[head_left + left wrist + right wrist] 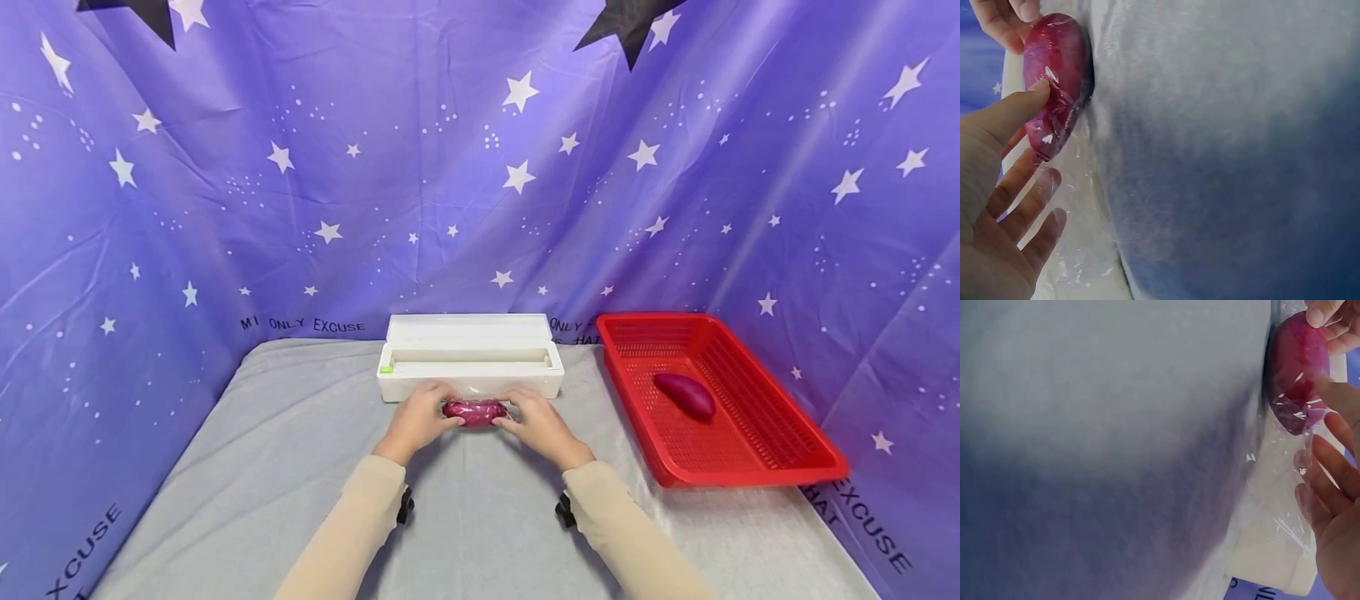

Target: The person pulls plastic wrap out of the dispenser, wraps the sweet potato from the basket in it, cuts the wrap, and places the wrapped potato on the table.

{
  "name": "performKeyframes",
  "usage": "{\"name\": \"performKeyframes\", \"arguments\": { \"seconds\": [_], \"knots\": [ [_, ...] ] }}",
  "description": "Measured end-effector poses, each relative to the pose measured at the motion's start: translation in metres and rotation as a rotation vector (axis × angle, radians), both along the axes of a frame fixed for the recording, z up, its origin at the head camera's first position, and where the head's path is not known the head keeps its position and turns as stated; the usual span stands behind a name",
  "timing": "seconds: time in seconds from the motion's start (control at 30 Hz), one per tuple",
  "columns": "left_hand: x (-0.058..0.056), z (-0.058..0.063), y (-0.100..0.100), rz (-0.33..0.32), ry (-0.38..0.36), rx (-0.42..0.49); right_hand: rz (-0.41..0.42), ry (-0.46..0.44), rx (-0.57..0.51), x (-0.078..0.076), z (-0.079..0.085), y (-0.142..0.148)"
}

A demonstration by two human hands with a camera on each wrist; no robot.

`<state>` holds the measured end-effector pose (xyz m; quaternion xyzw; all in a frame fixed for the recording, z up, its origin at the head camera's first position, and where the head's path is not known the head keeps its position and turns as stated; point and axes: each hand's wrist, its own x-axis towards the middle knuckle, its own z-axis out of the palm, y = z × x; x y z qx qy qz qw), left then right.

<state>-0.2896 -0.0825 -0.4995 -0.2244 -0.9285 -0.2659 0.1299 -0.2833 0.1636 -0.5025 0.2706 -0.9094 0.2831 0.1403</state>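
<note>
A purple sweet potato (475,412) with clear cling film (1079,250) around it lies crosswise between both hands, close in front of the white film dispenser (471,385). My left hand (422,418) holds its left end, thumb on the near side and index finger behind; the other fingers spread over the film. At the opposite end my right hand (542,423) grips it the same way, its thumb on the skin in the right wrist view. The film (1272,512) runs on from the sweet potato over the dispenser's front.
The dispenser's lid (468,327) stands raised at the back, with a small green piece (386,369) at its left corner. To the right, a red plastic basket (667,467) contains another purple sweet potato (685,395). A grey cloth covers the table (300,433); starry purple curtains (420,167) surround it.
</note>
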Motion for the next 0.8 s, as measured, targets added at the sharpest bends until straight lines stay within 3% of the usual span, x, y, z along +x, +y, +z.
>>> {"name": "performKeyframes", "arguments": {
  "seconds": [0.37,0.8],
  "knots": [
    [0.0037,-0.0089,-0.0002,-0.057,-0.096,0.117,-0.018,-0.099,-0.072,0.0015,-0.0081,-0.0046],
    [0.0037,-0.0094,-0.0065,-0.085,-0.116,0.152,-0.01,-0.117,-0.111,0.0045,-0.0096,-0.0052]
  ]
}}
